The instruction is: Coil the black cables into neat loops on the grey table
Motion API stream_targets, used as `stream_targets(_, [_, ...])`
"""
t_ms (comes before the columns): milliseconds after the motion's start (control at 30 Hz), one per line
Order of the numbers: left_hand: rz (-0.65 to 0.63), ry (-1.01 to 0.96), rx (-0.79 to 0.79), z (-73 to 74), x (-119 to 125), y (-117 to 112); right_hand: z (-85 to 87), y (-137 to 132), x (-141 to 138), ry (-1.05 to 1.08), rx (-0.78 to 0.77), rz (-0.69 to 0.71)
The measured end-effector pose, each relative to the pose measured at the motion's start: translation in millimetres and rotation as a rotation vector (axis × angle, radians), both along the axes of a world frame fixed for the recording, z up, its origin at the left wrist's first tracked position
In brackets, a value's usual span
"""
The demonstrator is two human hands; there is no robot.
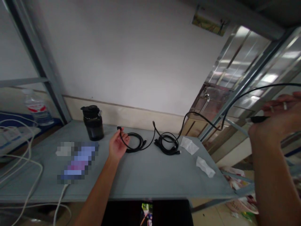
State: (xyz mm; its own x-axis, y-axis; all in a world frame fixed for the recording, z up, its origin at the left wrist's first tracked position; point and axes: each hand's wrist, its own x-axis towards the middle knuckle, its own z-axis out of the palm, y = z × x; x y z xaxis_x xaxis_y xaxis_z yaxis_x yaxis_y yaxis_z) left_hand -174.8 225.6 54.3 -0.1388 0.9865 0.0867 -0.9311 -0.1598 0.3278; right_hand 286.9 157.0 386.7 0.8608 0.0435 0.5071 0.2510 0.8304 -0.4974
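Observation:
My left hand (118, 147) is over the grey table, its fingers closed around one end of a thin black cable (148, 145), with the plug (119, 128) sticking up past the fingertips. Right behind that hand lies a coiled black cable (138, 147). At the far right my right hand (282, 114) is raised well above the table and grips a black cable plug (258, 119). A long stretch of black cable (221, 128) hangs from the right edge of the view down to the table. There, a second black coil (164, 147) with several plugs rests.
A dark bottle (93, 124) and a blurred-out phone (78, 161) with a white cable (61, 196) stand left on the grey table (150, 179). Crumpled white tissues (189, 145) lie right. Metal posts (249, 78) frame the sides. A black screen-like object (124, 213) is below the front edge.

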Motion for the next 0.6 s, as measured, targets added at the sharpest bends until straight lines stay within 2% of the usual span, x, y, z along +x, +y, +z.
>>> stream_targets(100, [-0.025,-0.043,-0.009,-0.3,0,0,-17.1,4,-7,-0.169,0.02,0.079])
stream_targets(200, [-0.029,-0.071,-0.048,-4.3,1,3,-38.8,11,-32,-0.277,0.001,0.173])
stream_targets(300, [-0.026,-0.044,-0.135,-9.8,-1,7,-66.2,14,-76,-0.521,-0.036,0.31])
stream_targets(467, [-0.06,0.053,-0.25,-18.1,-6,11,-117.1,9,-164,-0.941,-0.181,0.514])
stream_targets(533, [-0.057,0.05,-0.262,-21.7,-8,12,-138.4,9,-195,-1.148,-0.226,0.552])
stream_targets(600, [-0.039,0.044,-0.266,-25.4,-9,15,-163.1,13,-222,-1.394,-0.288,0.519])
